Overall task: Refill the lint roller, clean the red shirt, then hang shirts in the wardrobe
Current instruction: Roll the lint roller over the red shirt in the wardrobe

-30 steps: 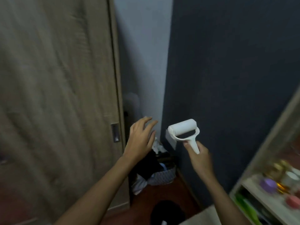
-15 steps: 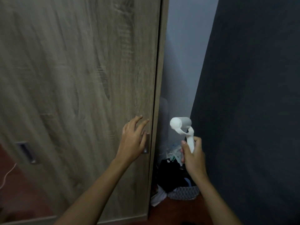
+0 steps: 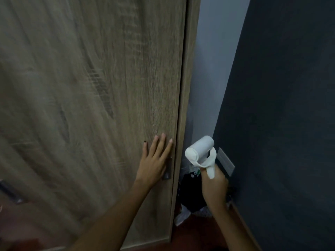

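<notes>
Both your hands sit near the wardrobe door's (image 3: pixel 108 105) right edge: your left hand (image 3: pixel 154 160), airborne half a second ago, now presses flat, fingers spread, while your right hand (image 3: pixel 214 187) grips the lint roller (image 3: pixel 200 151) upright beside it.

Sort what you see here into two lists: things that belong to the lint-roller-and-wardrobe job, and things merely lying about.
Part of the job:
- lint roller, held in the right hand
- wardrobe door, with the left hand flat against it, over the handle

Lying about:
- pile of dark clothes and bags on the floor in the corner
- wall plate on the dark wall
</notes>
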Demonstrator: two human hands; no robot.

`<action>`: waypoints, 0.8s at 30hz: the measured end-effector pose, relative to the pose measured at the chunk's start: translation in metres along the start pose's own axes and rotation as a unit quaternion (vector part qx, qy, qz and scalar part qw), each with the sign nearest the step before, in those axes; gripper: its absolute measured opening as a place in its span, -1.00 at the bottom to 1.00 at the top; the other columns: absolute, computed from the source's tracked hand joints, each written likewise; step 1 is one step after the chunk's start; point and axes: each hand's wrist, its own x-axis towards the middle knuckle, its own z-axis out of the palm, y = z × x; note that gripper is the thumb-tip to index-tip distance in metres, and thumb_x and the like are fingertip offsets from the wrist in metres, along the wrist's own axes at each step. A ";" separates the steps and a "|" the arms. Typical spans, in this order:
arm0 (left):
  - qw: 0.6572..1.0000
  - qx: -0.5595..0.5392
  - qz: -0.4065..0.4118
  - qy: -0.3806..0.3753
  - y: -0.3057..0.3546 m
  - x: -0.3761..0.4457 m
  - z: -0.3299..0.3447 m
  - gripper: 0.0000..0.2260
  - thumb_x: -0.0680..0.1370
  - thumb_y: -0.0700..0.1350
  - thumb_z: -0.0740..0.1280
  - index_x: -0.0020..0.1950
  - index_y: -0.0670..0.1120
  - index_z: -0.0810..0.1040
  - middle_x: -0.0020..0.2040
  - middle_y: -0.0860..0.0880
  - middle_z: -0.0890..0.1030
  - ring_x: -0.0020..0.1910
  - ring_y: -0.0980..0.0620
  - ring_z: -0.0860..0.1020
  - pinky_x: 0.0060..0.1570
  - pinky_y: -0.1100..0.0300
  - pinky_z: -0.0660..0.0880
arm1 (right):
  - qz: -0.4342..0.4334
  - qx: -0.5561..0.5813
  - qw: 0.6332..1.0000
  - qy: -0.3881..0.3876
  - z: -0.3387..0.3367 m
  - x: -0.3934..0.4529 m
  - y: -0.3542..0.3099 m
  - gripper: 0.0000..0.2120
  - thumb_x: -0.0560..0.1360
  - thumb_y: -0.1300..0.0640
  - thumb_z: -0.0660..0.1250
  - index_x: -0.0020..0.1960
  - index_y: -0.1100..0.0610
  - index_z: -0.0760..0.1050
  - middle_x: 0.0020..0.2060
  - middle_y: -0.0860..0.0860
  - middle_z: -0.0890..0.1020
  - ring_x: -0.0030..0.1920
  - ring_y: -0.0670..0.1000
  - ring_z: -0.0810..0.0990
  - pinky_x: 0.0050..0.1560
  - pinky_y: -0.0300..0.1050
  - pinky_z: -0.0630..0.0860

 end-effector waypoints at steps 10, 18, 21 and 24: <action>0.997 0.049 -0.009 0.066 -0.004 0.006 0.036 -0.04 0.38 0.11 0.42 0.56 -0.02 -0.15 0.56 -0.08 -0.25 0.54 -0.10 -0.23 0.41 -0.21 -0.10 | -0.059 0.050 0.996 0.045 0.028 0.030 0.018 -0.69 0.44 0.38 0.35 -0.32 0.05 0.35 -0.45 -0.23 0.39 -0.34 -0.31 0.48 -0.30 -0.52 0.35; 0.995 0.070 -0.038 0.051 -0.015 -0.005 0.035 -0.12 0.42 0.12 0.35 0.56 0.01 -0.13 0.56 -0.07 -0.25 0.54 -0.10 -0.22 0.43 -0.21 -0.12 | -0.085 0.106 0.989 0.057 0.028 0.034 -0.003 -0.82 0.44 0.07 0.24 -0.31 0.09 0.38 -0.48 -0.13 0.43 -0.38 -0.21 0.44 -0.33 -0.54 0.34; 0.994 0.081 -0.057 0.046 -0.027 -0.014 0.031 -0.11 0.42 0.11 0.36 0.56 0.01 -0.13 0.56 -0.06 -0.25 0.54 -0.10 -0.22 0.42 -0.22 -0.09 | -0.078 0.127 0.988 0.045 0.029 0.034 -0.016 -0.81 0.42 0.05 0.22 -0.32 0.09 0.36 -0.49 -0.22 0.36 -0.39 -0.32 0.47 -0.37 -0.51 0.30; 0.992 0.091 -0.083 0.042 -0.042 -0.027 0.026 -0.09 0.40 0.08 0.38 0.56 0.00 -0.13 0.56 -0.07 -0.25 0.54 -0.11 -0.22 0.42 -0.23 -0.09 | -0.111 0.154 0.981 0.037 0.031 0.033 -0.030 -0.83 0.43 0.09 0.24 -0.31 0.10 0.36 -0.47 -0.24 0.36 -0.39 -0.37 0.45 -0.35 -0.53 0.29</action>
